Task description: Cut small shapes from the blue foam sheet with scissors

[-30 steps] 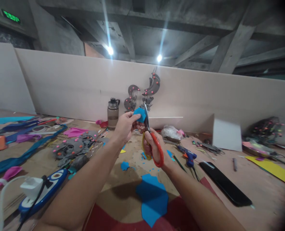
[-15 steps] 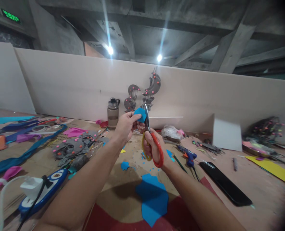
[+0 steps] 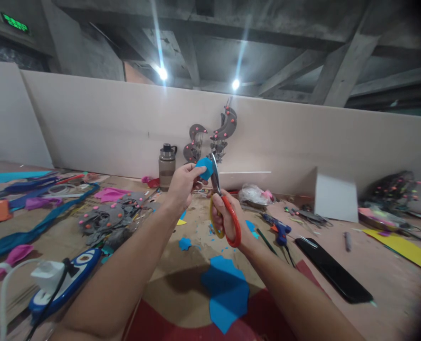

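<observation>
Left hand (image 3: 182, 185) pinches a small blue piece (image 3: 205, 166) between thumb and fingers, raised above the surface (image 3: 391, 293) at mid-scene. Right hand (image 3: 227, 213) is closed around the handles of a pair of scissors (image 3: 215, 179), one loop red, the other yellow. Scissors stand just right of the blue piece, tips pointing upward and to the far side; the long axis leans slightly left from handles to tips. Blades lie near one another; whether they bite into the piece cannot be determined. The piece presents its broad face to the viewer, with no evident long axis.

Containers: one tinted bottle (image 3: 167, 171) stands upright at the far side, left of the scissors, dark lid fitted; its contents cannot be confirmed. A shallow dish (image 3: 256, 204), far and right of the scissors, carries crumpled clear plastic (image 3: 250, 193) and something pink. A second dish (image 3: 376, 220), far right, holds pink and clear material, not identifiable in detail.

On the near surface, a large blue sheet (image 3: 227, 294) with a scalloped edge lies flat, its longer axis running near to far. A small blue cutout (image 3: 185, 244) lies beyond it, to the left.
</observation>
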`<state>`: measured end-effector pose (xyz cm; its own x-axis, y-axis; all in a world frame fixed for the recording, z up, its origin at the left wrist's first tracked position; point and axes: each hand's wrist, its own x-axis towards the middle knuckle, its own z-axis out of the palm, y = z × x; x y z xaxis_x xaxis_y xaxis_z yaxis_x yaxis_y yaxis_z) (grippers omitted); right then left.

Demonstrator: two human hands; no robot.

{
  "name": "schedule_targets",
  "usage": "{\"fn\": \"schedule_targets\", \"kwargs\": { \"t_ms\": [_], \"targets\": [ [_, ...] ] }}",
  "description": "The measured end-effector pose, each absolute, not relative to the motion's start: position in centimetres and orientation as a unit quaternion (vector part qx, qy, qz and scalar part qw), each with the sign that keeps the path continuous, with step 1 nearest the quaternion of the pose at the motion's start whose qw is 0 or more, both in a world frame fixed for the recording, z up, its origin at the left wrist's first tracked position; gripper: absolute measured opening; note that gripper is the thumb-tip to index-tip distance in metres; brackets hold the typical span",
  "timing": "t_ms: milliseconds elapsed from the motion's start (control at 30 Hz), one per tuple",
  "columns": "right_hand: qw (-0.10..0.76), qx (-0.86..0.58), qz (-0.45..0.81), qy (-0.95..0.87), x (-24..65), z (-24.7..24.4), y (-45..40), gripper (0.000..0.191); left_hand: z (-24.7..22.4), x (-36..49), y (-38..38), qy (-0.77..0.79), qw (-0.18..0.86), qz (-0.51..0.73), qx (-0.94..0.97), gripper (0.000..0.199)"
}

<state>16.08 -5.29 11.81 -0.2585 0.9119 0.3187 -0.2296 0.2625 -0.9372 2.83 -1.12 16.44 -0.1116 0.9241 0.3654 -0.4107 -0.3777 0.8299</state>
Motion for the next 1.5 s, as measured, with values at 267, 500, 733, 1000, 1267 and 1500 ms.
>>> {"fn": "schedule_targets", "kwargs": {
  "t_ms": [267, 500, 733, 1000, 1267, 1500],
  "targets": [
    [0.533, -0.294, 0.521, -0.598, 16.17, 11.29, -4.96, 0.045, 16.49, 2.66, -1.19, 0.281, 0.474, 0.694, 0.463, 0.028],
    [0.521, -0.285, 0.504, -0.627, 16.46, 11.09, -4.68, 0.043, 16.60, 2.66, -1.25, 0.257, 0.481, 0.692, 0.473, 0.028],
    [0.515, -0.260, 0.470, -0.668, 16.73, 11.16, -4.37, 0.039, 16.62, 2.86, -1.33, 0.252, 0.490, 0.681, 0.483, 0.025],
    [0.520, -0.253, 0.485, -0.656, 16.71, 11.28, -4.42, 0.037, 16.61, 2.74, -1.44, 0.256, 0.494, 0.677, 0.481, 0.026],
    [0.518, -0.252, 0.477, -0.664, 16.71, 11.39, -4.52, 0.037, 16.55, 2.66, -1.41, 0.249, 0.491, 0.677, 0.488, 0.027],
    [0.510, -0.252, 0.493, -0.658, 16.82, 11.27, -4.39, 0.038, 16.85, 2.53, -1.57, 0.272, 0.493, 0.674, 0.479, 0.028]
  ]
}}
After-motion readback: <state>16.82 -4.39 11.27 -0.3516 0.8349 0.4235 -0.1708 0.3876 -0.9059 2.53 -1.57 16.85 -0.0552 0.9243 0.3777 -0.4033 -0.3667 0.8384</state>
